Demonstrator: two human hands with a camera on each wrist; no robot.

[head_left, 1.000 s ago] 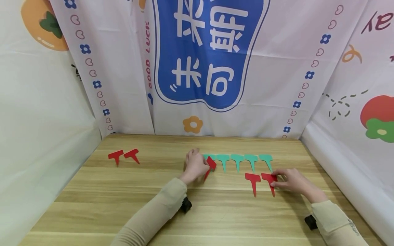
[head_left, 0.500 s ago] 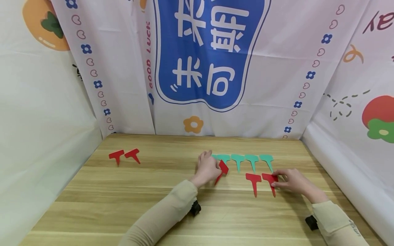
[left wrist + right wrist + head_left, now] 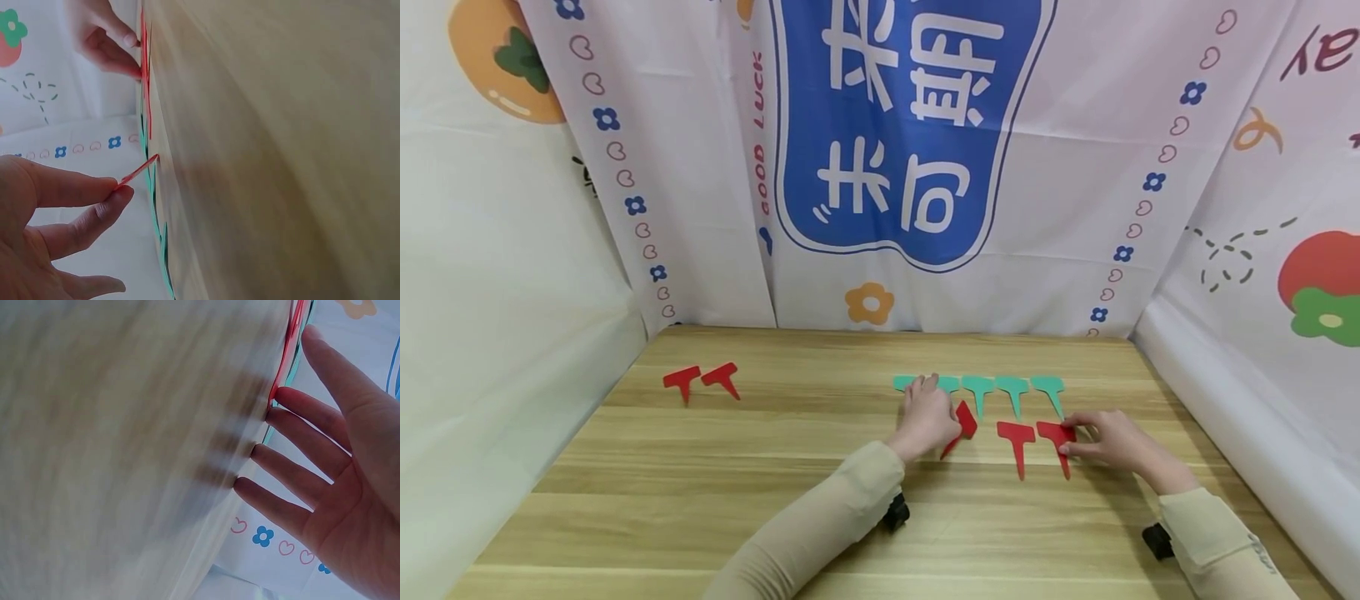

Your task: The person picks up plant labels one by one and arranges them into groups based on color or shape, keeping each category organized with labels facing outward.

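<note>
My left hand (image 3: 928,417) pinches a red T-shaped tag (image 3: 964,425) between thumb and finger, tilted with its tip near the wooden table (image 3: 775,500); the left wrist view shows that red tag (image 3: 136,173) held at its edge by my left hand (image 3: 94,200). My right hand (image 3: 1108,439) lies flat with straight fingers on a red tag (image 3: 1057,437) at the right, and its fingertips (image 3: 275,419) touch that tag's edge (image 3: 284,362). Another red tag (image 3: 1017,437) lies beside it. A row of several green tags (image 3: 996,387) lies just behind.
Two more red tags (image 3: 702,379) lie at the table's far left. Printed cloth walls (image 3: 910,167) enclose the table on three sides. Bare wood stretches across the front and middle left.
My left hand has carried the red tag rightward along the green row, nearer to the two red tags. The right hand has stayed on its tag.
</note>
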